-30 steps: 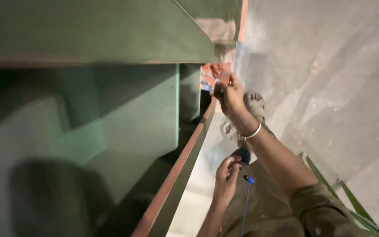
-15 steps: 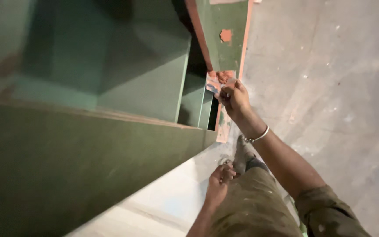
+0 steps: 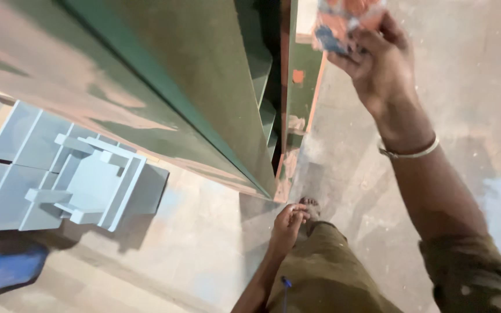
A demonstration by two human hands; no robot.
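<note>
A worker's right hand (image 3: 378, 64) pinches an orange-and-blue rag (image 3: 343, 20) beside the green steel frame (image 3: 204, 98), its paint patchy with rust, while the left hand (image 3: 288, 223) hangs loosely curled, empty.

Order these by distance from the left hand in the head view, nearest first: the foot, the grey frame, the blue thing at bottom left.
From the left hand:
1. Foot, just right of it, touching or nearly.
2. Grey frame, to the left on the floor.
3. Blue thing, far left corner.
</note>
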